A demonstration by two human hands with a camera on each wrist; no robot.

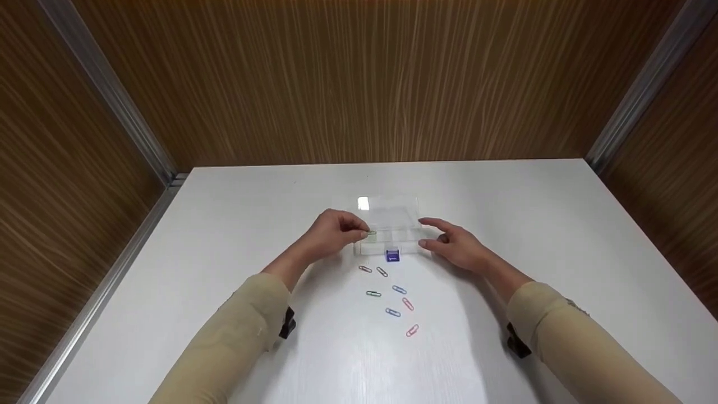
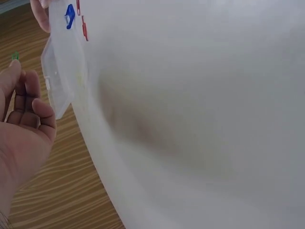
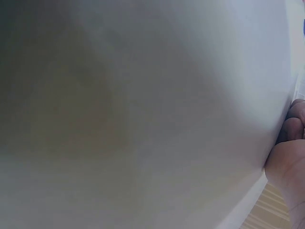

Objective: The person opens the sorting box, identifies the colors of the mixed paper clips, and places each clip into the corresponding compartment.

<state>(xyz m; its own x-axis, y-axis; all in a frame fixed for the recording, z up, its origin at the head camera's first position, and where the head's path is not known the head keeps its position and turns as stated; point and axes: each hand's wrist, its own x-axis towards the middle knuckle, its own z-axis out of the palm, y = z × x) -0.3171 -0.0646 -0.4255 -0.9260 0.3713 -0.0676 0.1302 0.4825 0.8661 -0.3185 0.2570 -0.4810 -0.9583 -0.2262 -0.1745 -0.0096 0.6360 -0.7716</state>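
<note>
My left hand [image 1: 336, 233] pinches a green paper clip [image 1: 371, 233] between thumb and forefinger, over the left part of a clear plastic box [image 1: 370, 248]. In the left wrist view the tip of the green clip [image 2: 15, 56] pokes out above the fingers. The box stands with its transparent lid [image 1: 392, 210] raised at the back and a blue latch [image 1: 392, 256] on its front. My right hand [image 1: 457, 244] is at the box's right end, thumb and forefinger spread apart with their tips right at its edge. The right wrist view shows only part of this hand [image 3: 293, 152].
Several loose paper clips lie on the white table [image 1: 252, 224] before the box: dark ones [image 1: 365, 269], a green one [image 1: 373, 293], blue ones [image 1: 392, 312] and red ones [image 1: 408, 304]. Wood-patterned panels [image 1: 381, 84] enclose the table at the back and sides.
</note>
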